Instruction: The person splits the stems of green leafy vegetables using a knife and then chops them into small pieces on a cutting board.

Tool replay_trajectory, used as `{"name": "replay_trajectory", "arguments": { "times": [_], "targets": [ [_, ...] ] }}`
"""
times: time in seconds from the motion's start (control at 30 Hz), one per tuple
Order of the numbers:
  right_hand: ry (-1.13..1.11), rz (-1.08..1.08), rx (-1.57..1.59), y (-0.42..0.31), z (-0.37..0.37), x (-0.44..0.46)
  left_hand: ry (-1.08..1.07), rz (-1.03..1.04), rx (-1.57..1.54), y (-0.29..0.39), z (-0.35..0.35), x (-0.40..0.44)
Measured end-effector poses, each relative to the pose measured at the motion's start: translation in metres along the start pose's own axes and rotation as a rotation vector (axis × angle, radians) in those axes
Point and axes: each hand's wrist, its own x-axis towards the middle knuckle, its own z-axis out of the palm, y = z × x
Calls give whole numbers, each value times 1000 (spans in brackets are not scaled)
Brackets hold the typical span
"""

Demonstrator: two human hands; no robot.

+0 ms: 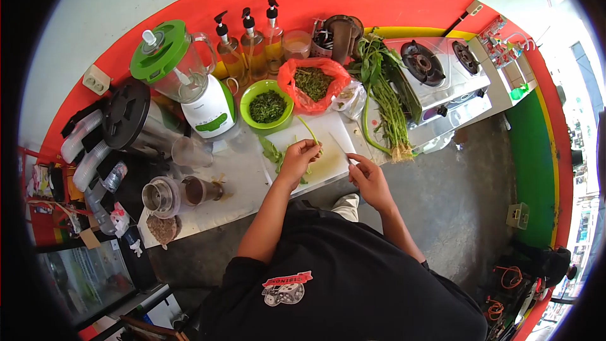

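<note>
My left hand (298, 161) is closed, pinching a green stem (308, 129) whose thin end points up and away from me. In my right hand (371, 183) is a knife (341, 148), its narrow blade angled toward the stem but apart from it. Both hands are over the near part of a white cutting board (329, 127). Loose green leaves (270, 151) lie at the board's left side, and a few bits show under my left hand. Behind the board stands a green bowl (270, 127) of chopped leaves, beside a red plastic bag (341, 76) with more chopped greens.
A bunch of leafy stems with roots (390, 117) lies right of the board, beside a gas stove (442, 82). Left stand a blender (208, 104), a clear cup (191, 151) and a metal-topped jar (161, 197). Pump bottles (254, 50) line the red wall.
</note>
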Motion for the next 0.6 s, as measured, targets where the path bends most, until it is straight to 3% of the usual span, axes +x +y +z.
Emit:
{"name": "replay_trajectory", "arguments": {
  "times": [0.1,0.33,0.6],
  "targets": [
    [-83,-92,-47,-10,24,-1,-17,32,-213,16,-8,-23],
    [-246,-220,-190,-30,58,-1,7,113,-369,43,-19,-67],
    [-162,-309,-162,-30,53,-13,-77,60,-473,38,-8,-67]
  ]
}}
